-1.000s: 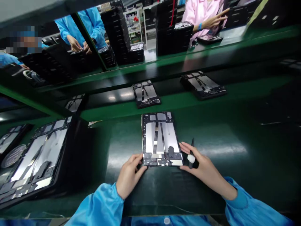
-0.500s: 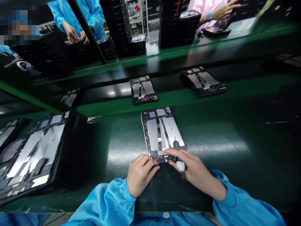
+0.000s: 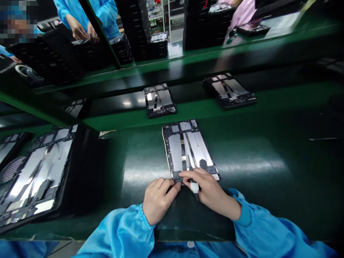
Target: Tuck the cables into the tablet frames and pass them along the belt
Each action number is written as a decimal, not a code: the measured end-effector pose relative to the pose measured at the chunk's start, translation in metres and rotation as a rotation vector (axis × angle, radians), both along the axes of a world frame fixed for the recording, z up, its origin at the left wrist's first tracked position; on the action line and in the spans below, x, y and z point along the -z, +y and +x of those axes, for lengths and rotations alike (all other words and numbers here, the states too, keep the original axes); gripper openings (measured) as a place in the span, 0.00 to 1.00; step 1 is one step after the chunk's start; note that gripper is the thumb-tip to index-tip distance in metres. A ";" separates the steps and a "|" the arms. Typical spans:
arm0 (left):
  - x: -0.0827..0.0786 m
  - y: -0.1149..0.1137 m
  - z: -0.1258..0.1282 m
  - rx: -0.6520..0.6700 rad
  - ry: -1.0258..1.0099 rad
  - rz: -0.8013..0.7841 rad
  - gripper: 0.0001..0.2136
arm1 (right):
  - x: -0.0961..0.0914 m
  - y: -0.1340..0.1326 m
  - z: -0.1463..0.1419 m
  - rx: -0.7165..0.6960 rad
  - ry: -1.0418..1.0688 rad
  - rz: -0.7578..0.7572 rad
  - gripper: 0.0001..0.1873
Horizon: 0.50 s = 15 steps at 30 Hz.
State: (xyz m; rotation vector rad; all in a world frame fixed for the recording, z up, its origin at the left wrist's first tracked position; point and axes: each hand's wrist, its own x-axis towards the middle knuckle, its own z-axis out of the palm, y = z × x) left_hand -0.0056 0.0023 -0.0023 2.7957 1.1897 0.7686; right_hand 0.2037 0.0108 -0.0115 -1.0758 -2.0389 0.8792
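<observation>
An opened tablet chassis (image 3: 188, 148) with silver plates and black cables lies on the dark green bench in front of me. My left hand (image 3: 158, 199) has its fingers curled, and the fingertips press the chassis's near left corner. My right hand (image 3: 208, 190) is closed on a thin black tool with a white band (image 3: 194, 185). Its tip rests on the lower middle of the chassis.
A black tray (image 3: 77, 168) at the left holds a larger open tablet. Two more chassis (image 3: 159, 100) (image 3: 228, 91) lie on the conveyor strip beyond. Stacks of black trays (image 3: 134, 32) and workers in blue and pink coats stand across the line.
My right hand moved left from the chassis's right corner onto its lower middle, bringing the tool's tip onto the board. The chassis turned slightly. My left hand shifted a little right.
</observation>
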 end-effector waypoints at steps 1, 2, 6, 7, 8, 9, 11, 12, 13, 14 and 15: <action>-0.001 -0.001 -0.002 0.019 0.049 0.040 0.09 | 0.001 0.000 0.000 -0.007 -0.019 0.020 0.24; -0.001 -0.002 -0.005 0.039 0.090 0.059 0.11 | 0.002 -0.001 -0.001 -0.014 -0.034 0.040 0.25; 0.002 -0.004 -0.014 0.058 0.101 0.031 0.14 | 0.003 -0.002 -0.001 -0.020 -0.057 0.061 0.28; 0.003 -0.004 -0.015 0.063 0.094 0.023 0.14 | 0.003 -0.002 0.000 -0.018 -0.049 0.046 0.28; 0.004 -0.003 -0.016 0.071 0.092 0.021 0.14 | 0.003 -0.002 0.000 -0.015 -0.036 0.028 0.29; 0.005 -0.003 -0.017 0.081 0.097 0.024 0.14 | 0.003 -0.002 0.000 -0.014 -0.020 0.010 0.29; 0.006 -0.002 -0.018 0.102 0.123 0.026 0.13 | 0.003 -0.002 0.000 -0.012 0.006 -0.019 0.29; 0.007 -0.001 -0.019 0.105 0.130 0.023 0.13 | 0.004 -0.002 0.000 -0.010 0.010 -0.027 0.29; 0.007 -0.001 -0.019 0.109 0.135 0.019 0.14 | 0.004 -0.001 0.000 -0.008 0.008 -0.033 0.28; 0.007 0.000 -0.019 0.113 0.139 0.019 0.14 | 0.004 -0.001 -0.001 -0.004 0.003 -0.039 0.27; 0.008 0.000 -0.019 0.116 0.143 0.023 0.15 | 0.003 0.000 -0.001 0.000 0.000 -0.043 0.26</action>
